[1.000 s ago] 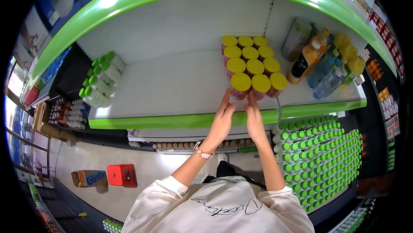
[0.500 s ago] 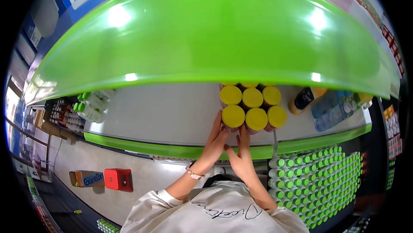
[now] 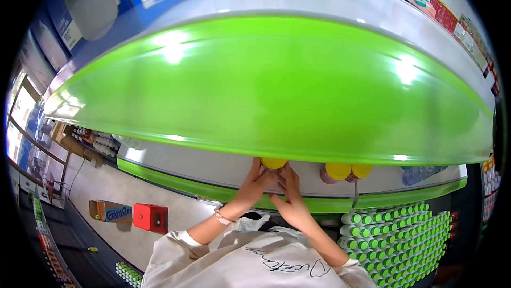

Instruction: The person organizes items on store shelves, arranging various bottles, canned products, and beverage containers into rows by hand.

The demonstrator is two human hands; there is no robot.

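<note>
Yellow lid uppermost, one jar (image 3: 273, 163) is located just behind the lower green edge strip (image 3: 330, 205), between the two hands. Use this strip as the reference for all positions below.

Left hand (image 3: 254, 186): behind and over the strip, fingers curled against the jar's left side. Right hand (image 3: 291, 203): in front of and over the strip, fingers extended behind it to grasp the jar's right side. Whether the jar's base contacts the white shelf board (image 3: 197, 164) cannot be determined; the fingers cover it.

Status, as judged: handling of this jar is under way and not complete, since neither hand is released. Two further yellow-lidded jars (image 3: 338, 172) stand behind the strip, farther right, side by side and apart from the held jar, with no hand on them. A total count is not available: the upper green panel (image 3: 266, 91), above the strip, conceals the rear of the board.

Surroundings: a blue bottle (image 3: 420, 174) lies behind the strip near its right end. Green-capped bottles (image 3: 394, 240) stand in rows below the strip, to the right. A red stool (image 3: 150, 217) is below the strip, to the left.
</note>
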